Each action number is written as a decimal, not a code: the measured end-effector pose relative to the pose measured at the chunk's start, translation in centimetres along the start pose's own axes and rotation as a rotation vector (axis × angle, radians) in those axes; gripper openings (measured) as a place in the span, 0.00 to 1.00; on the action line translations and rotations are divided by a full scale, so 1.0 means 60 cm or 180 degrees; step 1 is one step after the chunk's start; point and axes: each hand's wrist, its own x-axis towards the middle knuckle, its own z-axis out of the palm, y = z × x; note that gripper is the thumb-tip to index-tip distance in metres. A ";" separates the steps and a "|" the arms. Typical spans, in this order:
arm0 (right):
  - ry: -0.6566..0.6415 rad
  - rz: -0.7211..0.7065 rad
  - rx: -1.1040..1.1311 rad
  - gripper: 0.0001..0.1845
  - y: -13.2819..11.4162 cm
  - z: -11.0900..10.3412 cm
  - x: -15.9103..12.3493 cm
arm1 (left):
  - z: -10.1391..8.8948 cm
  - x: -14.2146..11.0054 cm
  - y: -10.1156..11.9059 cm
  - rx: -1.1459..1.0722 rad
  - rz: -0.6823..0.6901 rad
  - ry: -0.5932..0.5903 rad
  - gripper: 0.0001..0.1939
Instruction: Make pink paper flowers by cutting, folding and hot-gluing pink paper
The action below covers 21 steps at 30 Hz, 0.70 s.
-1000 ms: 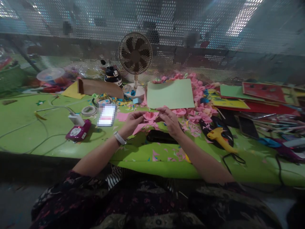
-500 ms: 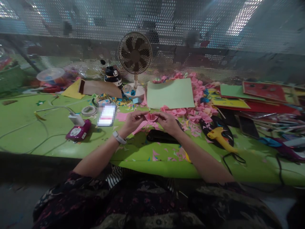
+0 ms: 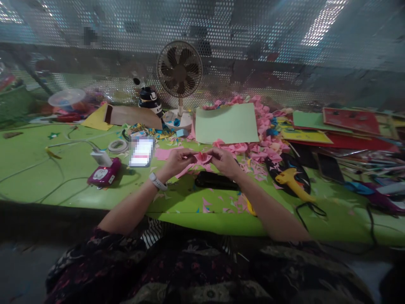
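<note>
Between my two hands is a small pink paper flower (image 3: pixel 202 158), its petals partly folded up round a raised centre. My left hand (image 3: pixel 179 162), with a white watch on the wrist, pinches its left edge. On the opposite edge, the fingers of my right hand (image 3: pixel 224 161) are closed on the paper. Just below the flower a black stapler (image 3: pixel 217 180) lies on the green table (image 3: pixel 177 202). Pink paper (image 3: pixel 166 154) lies behind and beside my left hand. Some fingertips are hidden by the paper.
A pile of pink paper flowers (image 3: pixel 265 122) surrounds a pale green sheet (image 3: pixel 226 123). At right lies a yellow glue gun (image 3: pixel 294 183) with a cord. A fan (image 3: pixel 179 69), a phone (image 3: pixel 141 152), a tape roll (image 3: pixel 118 146) and a purple power socket (image 3: pixel 105 173) stand or lie to the left.
Both hands keep hold of the flower. It has shifted slightly right and down, and its petals look spread a bit wider. Nothing else has visibly moved.
</note>
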 end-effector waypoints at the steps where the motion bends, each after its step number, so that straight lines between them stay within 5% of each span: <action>1: -0.0042 0.0079 0.0048 0.05 -0.001 0.000 0.000 | -0.001 0.000 -0.001 -0.0002 -0.0109 -0.0039 0.11; 12: -0.0235 0.0322 0.0377 0.02 -0.007 0.003 -0.003 | 0.009 -0.006 0.023 0.0030 -0.0196 0.0023 0.09; 21: 0.0104 0.0043 -0.0227 0.07 -0.018 0.019 -0.016 | 0.032 -0.021 0.039 0.0065 -0.0278 0.0288 0.12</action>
